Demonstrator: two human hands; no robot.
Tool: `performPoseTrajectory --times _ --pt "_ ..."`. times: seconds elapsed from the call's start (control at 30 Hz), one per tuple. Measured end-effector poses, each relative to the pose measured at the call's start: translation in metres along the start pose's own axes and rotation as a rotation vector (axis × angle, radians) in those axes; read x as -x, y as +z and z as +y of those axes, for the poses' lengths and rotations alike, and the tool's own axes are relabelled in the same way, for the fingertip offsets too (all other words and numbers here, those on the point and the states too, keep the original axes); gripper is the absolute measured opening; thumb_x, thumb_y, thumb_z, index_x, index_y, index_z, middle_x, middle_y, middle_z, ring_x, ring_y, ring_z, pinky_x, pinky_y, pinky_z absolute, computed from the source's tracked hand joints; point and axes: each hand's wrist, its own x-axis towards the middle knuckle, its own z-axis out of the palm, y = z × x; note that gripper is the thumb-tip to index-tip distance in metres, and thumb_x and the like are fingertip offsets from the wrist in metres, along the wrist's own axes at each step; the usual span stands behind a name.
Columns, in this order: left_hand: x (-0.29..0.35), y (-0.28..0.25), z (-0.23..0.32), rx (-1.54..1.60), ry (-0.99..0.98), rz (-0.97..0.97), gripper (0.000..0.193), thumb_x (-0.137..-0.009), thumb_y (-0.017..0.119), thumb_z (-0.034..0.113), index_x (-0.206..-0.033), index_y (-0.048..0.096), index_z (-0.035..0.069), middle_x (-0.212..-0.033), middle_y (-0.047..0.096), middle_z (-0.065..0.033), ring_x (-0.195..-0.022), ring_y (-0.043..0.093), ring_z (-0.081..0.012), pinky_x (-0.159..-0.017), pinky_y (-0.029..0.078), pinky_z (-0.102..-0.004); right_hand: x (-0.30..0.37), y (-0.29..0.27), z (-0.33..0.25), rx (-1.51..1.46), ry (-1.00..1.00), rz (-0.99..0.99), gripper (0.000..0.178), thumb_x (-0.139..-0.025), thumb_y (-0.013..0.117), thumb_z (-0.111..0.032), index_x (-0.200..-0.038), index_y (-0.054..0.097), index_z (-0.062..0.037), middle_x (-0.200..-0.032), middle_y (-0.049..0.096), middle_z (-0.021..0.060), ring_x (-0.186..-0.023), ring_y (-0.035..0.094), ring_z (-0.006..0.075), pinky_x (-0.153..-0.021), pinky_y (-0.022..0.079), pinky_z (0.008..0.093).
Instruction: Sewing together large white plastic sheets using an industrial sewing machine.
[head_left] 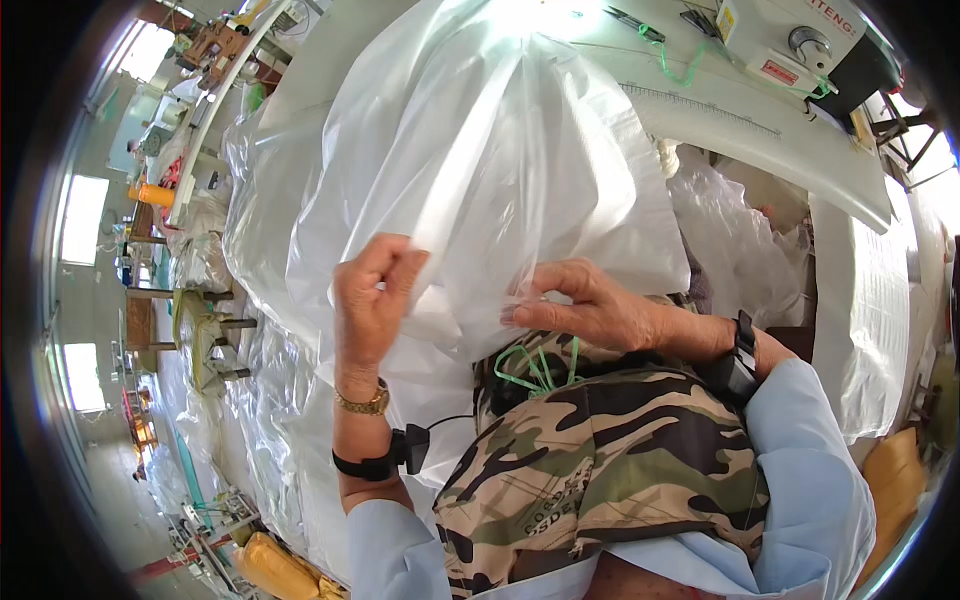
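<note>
A large translucent white plastic sheet [600,150] hangs in folds over the table's near edge and down toward my lap. Its folds gather toward a brightly lit spot at the top of the view. My left hand [375,300] is closed, thumb against fingers, on a fold of the sheet. To the right and slightly lower, my right hand [590,305] pinches the sheet between thumb and fingertips. Loops of green string [540,370] lie on my camouflage apron [620,440], just below the right hand.
The white sewing machine [790,45] stands at the far right of the pale worktable [720,95]. Small snips [636,24] lie near it, with green thread. More plastic [740,230] is heaped below the table's right side, and other sheets [275,420] cover the left. A stool [195,335] stands farther left.
</note>
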Motion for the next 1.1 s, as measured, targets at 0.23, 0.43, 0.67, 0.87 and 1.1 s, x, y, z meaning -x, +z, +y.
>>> performPoseTrajectory --times 0.23,0.43,0.67,0.87,1.1 --pt "0.022 0.038 0.002 0.068 0.062 -0.200 0.016 -0.095 0.061 0.015 -0.086 0.057 0.001 -0.060 0.044 -0.0044 -0.053 0.038 -0.0104 -0.050 0.034 -0.0262 -0.007 0.021 -0.029 0.590 -0.106 -0.048 0.013 -0.090 0.060 -0.012 -0.085 0.054 -0.0021 -0.066 0.059 0.0128 -0.062 0.061 0.0330 -0.058 0.047 0.0414" --pt "0.028 0.046 -0.004 0.167 -0.036 -0.254 0.018 -0.098 0.054 0.016 -0.089 0.056 0.000 -0.062 0.044 -0.0055 -0.056 0.038 -0.0108 -0.051 0.033 -0.0271 -0.009 0.031 -0.014 1.016 -0.145 -0.199 0.024 -0.091 0.057 -0.025 -0.080 0.057 -0.0030 -0.062 0.060 0.0156 -0.062 0.062 0.0364 -0.056 0.047 0.0445" --pt "0.030 0.059 0.005 0.550 -0.179 -0.200 0.025 -0.098 0.057 0.022 -0.085 0.057 0.000 -0.064 0.048 0.0049 -0.059 0.039 -0.0058 -0.052 0.033 -0.0257 -0.012 0.037 -0.006 1.198 -0.286 -0.361 0.013 -0.082 0.060 -0.015 -0.081 0.056 -0.0028 -0.070 0.064 0.0112 -0.066 0.066 0.0288 -0.055 0.048 0.0397" --pt "0.028 0.051 -0.010 0.309 -0.172 -0.134 0.031 -0.097 0.061 0.024 -0.077 0.054 0.002 -0.065 0.040 0.0077 -0.062 0.032 -0.0027 -0.053 0.027 -0.0217 0.001 0.004 -0.021 1.047 -0.703 -0.079 0.020 -0.078 0.068 -0.013 -0.093 0.058 -0.0038 -0.102 0.063 0.0119 -0.094 0.062 0.0271 -0.079 0.051 0.0388" --pt "0.019 0.037 0.000 0.556 -0.214 0.059 0.024 -0.096 0.063 0.017 -0.079 0.060 0.001 -0.068 0.048 0.0080 -0.063 0.038 -0.0015 -0.056 0.031 -0.0186 0.053 -0.080 0.033 1.327 -0.217 1.177 0.038 -0.079 0.075 -0.015 -0.110 0.055 -0.0048 -0.106 0.061 0.0085 -0.099 0.057 0.0294 -0.083 0.045 0.0393"
